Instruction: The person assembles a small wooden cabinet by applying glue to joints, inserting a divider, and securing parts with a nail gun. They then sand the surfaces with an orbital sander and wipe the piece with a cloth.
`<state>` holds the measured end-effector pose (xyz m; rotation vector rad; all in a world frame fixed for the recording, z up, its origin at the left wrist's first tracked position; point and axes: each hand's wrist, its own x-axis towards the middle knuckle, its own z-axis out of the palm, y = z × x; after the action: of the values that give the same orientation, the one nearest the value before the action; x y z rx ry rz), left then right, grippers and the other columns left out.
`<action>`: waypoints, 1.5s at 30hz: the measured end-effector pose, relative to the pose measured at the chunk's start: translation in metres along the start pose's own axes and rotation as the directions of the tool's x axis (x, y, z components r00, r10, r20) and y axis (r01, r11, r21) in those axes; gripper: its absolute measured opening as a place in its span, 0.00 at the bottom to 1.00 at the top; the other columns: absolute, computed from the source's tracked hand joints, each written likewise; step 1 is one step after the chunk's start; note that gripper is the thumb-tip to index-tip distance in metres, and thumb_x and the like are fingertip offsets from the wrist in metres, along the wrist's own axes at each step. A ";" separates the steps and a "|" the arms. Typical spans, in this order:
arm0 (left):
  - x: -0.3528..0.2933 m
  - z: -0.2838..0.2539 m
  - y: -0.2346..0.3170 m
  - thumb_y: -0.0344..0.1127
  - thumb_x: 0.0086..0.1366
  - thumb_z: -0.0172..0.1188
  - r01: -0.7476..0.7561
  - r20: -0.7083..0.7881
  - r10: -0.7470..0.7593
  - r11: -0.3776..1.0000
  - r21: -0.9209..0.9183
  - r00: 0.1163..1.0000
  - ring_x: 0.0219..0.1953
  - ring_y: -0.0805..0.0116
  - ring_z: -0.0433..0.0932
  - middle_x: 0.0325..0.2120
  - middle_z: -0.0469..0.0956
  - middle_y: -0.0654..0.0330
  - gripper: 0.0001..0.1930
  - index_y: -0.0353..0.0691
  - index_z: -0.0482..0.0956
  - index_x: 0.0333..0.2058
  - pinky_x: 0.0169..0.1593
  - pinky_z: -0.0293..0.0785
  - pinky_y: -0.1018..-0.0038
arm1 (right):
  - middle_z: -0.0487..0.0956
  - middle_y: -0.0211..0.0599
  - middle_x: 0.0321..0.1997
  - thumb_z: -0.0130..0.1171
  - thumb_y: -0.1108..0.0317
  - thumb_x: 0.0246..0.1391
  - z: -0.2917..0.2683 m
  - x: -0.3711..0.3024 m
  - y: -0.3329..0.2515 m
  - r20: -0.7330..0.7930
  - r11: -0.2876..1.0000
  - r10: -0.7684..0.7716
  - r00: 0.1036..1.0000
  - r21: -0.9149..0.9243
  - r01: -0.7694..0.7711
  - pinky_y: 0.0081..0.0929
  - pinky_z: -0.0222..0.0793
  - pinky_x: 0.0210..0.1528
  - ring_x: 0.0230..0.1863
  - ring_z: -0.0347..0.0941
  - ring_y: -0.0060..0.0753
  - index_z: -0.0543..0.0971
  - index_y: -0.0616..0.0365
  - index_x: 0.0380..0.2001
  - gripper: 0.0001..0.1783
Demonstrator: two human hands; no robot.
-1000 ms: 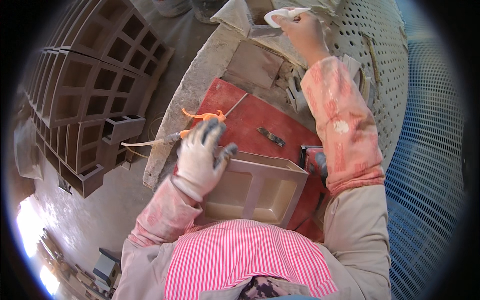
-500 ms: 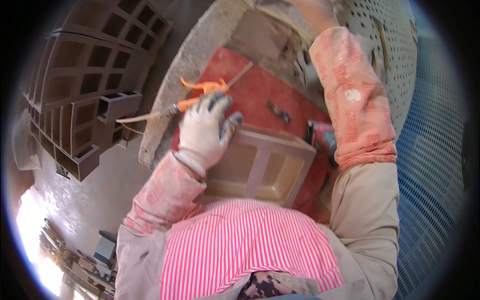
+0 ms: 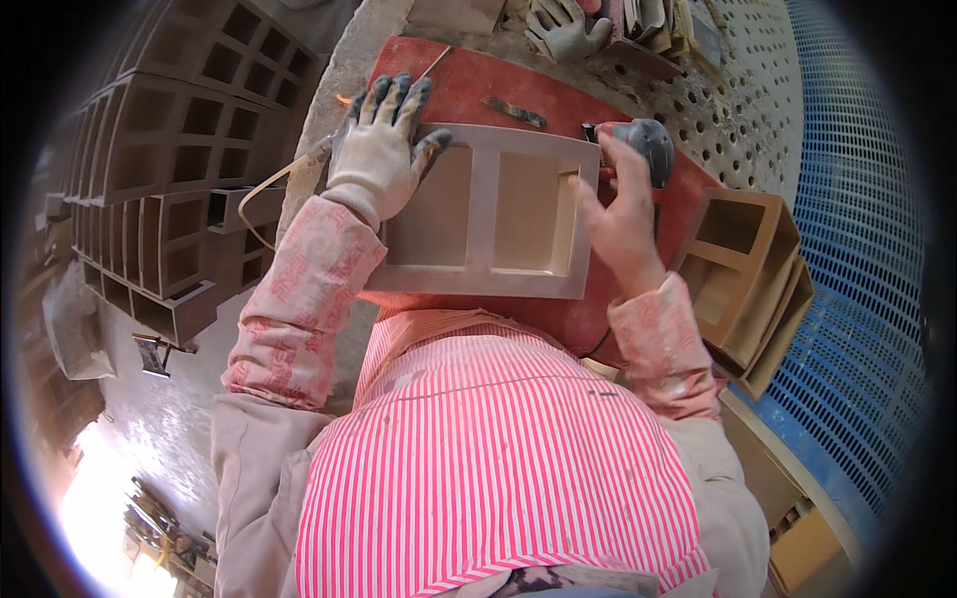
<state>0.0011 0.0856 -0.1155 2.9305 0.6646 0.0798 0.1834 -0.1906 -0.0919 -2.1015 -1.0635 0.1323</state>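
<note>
A wooden frame with two recessed openings [image 3: 483,224] lies flat on a red mat [image 3: 558,107] in front of my striped apron. My left hand [image 3: 377,154], in a white glove with grey fingertips, lies open over its far left corner, fingers stretched. An orange-tipped air blow gun [image 3: 344,100] shows just beyond that hand, mostly hidden by it. Bare, my right hand [image 3: 628,214] is at the frame's right side with fingers apart and thumb near the edge. A power sander with a dark rounded body [image 3: 653,149] stands just beyond the right fingers.
A loose grey glove [image 3: 566,30] and a box of sanding pieces [image 3: 648,55] lie at the far side. Wooden frames [image 3: 733,259] stand on blue perforated flooring [image 3: 847,249] at right. Stacked cabinets [image 3: 169,179] fill the left. A dark strip [image 3: 514,111] lies on the mat.
My right hand has come back from the far side, to the frame's right edge. My left hand has let go of the orange blow gun and spread out. The view has shifted.
</note>
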 end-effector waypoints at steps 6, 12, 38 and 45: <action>-0.091 -0.013 0.019 0.61 0.78 0.53 0.124 0.041 -0.120 0.983 -0.135 0.992 0.84 0.47 0.41 0.83 0.45 0.51 0.43 0.45 0.51 0.81 0.83 0.40 0.53 | 0.70 0.58 0.71 0.62 0.60 0.72 0.030 -0.082 0.011 0.032 0.959 0.212 0.977 0.185 -0.214 0.47 0.62 0.76 0.73 0.67 0.57 0.64 0.66 0.75 0.37; -0.161 -0.020 0.089 0.62 0.75 0.56 0.007 0.172 -0.001 0.999 -0.032 0.985 0.84 0.46 0.37 0.83 0.43 0.47 0.49 0.40 0.47 0.81 0.84 0.27 0.53 | 0.76 0.51 0.69 0.57 0.57 0.76 0.047 -0.091 0.021 0.074 0.778 0.292 0.954 0.562 -0.282 0.38 0.68 0.71 0.69 0.74 0.43 0.64 0.67 0.75 0.34; -0.206 -0.012 0.032 0.49 0.72 0.61 -0.048 0.021 0.052 0.989 -0.139 0.998 0.83 0.45 0.45 0.81 0.49 0.46 0.45 0.37 0.52 0.80 0.84 0.40 0.55 | 0.67 0.34 0.78 0.61 0.53 0.68 0.054 -0.126 -0.086 0.294 0.730 -0.369 0.882 -0.496 0.470 0.64 0.45 0.80 0.77 0.59 0.51 0.76 0.40 0.71 0.30; -0.204 -0.006 0.026 0.48 0.70 0.63 -0.082 0.028 0.086 0.991 -0.107 0.996 0.83 0.45 0.45 0.81 0.49 0.46 0.46 0.38 0.53 0.80 0.84 0.41 0.54 | 0.64 0.34 0.81 0.59 0.52 0.69 0.067 -0.136 -0.096 0.314 0.779 -0.299 0.901 -0.465 0.421 0.61 0.41 0.83 0.82 0.53 0.49 0.71 0.49 0.73 0.33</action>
<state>-0.1723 -0.0255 -0.1105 2.8511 0.5155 0.0737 0.0065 -0.2155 -0.1059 -2.3358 -1.7930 -0.1353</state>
